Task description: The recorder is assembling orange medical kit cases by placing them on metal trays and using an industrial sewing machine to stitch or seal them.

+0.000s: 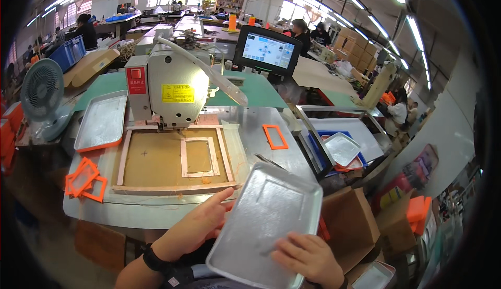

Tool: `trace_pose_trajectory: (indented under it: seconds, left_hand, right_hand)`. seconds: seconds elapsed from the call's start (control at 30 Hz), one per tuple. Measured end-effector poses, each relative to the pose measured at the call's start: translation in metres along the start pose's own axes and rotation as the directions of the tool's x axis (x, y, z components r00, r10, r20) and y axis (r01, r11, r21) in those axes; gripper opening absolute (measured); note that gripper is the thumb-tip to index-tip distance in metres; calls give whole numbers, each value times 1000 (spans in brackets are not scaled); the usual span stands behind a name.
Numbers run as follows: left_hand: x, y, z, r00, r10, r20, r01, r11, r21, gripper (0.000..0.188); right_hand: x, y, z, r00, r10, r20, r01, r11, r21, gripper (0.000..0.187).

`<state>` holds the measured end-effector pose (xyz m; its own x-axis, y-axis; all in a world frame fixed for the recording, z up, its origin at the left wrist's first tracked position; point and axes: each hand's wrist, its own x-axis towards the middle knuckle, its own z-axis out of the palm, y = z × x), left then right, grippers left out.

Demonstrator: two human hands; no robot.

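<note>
A shallow silver-grey tray (263,221) with rounded corners is tilted up in front of me, at the right of the table's near edge. My right hand (308,257) grips its lower right side, fingers lying across the face and thumb out of sight. My left hand (206,218) is beside the tray's left edge, fingers stretched out. Whether those fingertips touch the tray I cannot tell. Beyond my hands, a pinkish rectangular frame (175,188) with a smaller frame (183,158) inside it lies under the head of a sewing machine (169,91).
Another grey tray (102,119) lies at the table's left, near several orange frames (83,177). A single orange frame (275,136) is to the right. Behind stand a screen (267,50) and a fan (43,91). Cardboard boxes (349,226) and a tray rack (342,151) are at right.
</note>
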<state>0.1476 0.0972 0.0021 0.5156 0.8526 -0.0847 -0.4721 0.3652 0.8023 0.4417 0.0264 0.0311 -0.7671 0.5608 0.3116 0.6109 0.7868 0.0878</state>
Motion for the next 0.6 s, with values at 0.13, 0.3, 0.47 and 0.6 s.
trace_pose_trajectory:
  seconds: [0.13,0.3,0.47,0.6]
  left_hand:
    - [11,-10,-5,996,88,2,-84,943,321,74]
    - [1,-33,-10,950,297,-97,-179,774,607,73]
    - [-13,-42,-4,925,361,-121,-175,684,709,70]
    - [-12,-57,-10,887,448,-109,-239,650,721,70]
  right_hand:
    - [3,-13,8,997,-79,-13,78,996,-40,50]
    - [9,0,2,947,289,141,-277,956,-99,41]
    - [28,41,3,925,367,-102,-358,929,98,45]
    - [56,47,40,859,470,-203,-385,854,350,32]
